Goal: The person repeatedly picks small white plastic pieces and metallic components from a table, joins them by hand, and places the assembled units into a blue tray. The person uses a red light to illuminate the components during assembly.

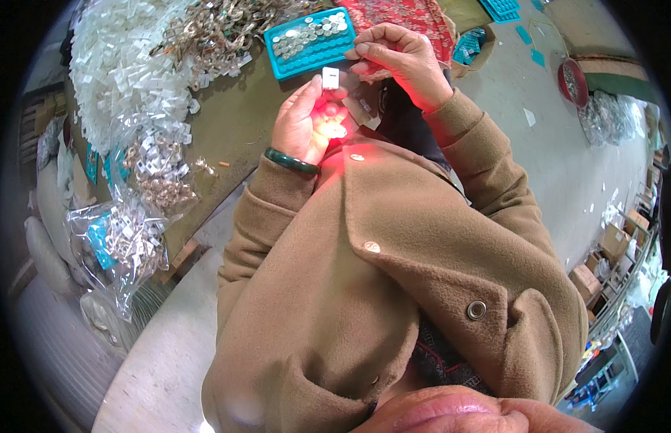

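Observation:
My left hand [301, 119], with a dark green bangle at the wrist, pinches a small white square plastic piece [330, 78] with a dark slot between thumb and fingers. Red light glows over its palm and the coat front. To the right, my right hand [402, 59] is raised by the tray's right edge, thumb and fingertips pinched together. Whatever they hold, if anything, is too small to make out. Just beyond both hands lies a turquoise tray [306, 66] with rows of round pockets, several holding small, round, shiny parts.
A large heap of white plastic pieces [126, 65] covers the table's left side, beside a tangle of brownish parts [223, 32]. Clear bags of small parts [133, 234] hang at the table's left edge. Red patterned cloth [422, 18] lies behind my right hand. A red bowl [572, 83] stands at right.

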`<state>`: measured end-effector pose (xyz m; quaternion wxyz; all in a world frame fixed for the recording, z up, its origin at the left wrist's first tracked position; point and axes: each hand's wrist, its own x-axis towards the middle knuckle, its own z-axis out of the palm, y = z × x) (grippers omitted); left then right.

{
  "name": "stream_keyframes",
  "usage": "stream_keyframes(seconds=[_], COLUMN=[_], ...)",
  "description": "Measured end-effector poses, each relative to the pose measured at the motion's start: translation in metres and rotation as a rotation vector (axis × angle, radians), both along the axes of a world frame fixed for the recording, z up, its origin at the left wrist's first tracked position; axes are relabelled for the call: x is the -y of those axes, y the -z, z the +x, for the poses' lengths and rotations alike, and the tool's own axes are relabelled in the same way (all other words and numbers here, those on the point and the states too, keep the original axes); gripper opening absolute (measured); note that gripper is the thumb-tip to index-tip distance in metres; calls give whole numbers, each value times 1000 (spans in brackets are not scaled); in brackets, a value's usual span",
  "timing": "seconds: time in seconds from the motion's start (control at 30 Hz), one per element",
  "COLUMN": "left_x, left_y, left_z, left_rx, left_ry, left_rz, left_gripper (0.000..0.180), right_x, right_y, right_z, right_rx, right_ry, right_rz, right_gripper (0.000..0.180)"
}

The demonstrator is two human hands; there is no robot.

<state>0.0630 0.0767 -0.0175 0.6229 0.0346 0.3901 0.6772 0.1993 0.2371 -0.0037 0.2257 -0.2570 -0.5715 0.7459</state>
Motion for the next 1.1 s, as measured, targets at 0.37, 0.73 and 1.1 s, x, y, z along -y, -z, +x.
stream_keyframes(seconds=[0.37, 0.73, 1.1], left_x=[6, 11, 8], left_y=[-1, 0, 1], left_z=[-6, -12, -12], left_rx=[149, 46, -98], left_ry=[-32, -77, -12], left_rz=[128, -15, -79], left_gripper=[25, 24, 19], right_x=[37, 30, 23], right_y=[3, 2, 5], right_z=[-27, -29, -29], right_rx=[-87, 9, 82], right_ry=[-79, -209, -248], right_rz=[279, 194, 578], right_gripper=[9, 10, 6])
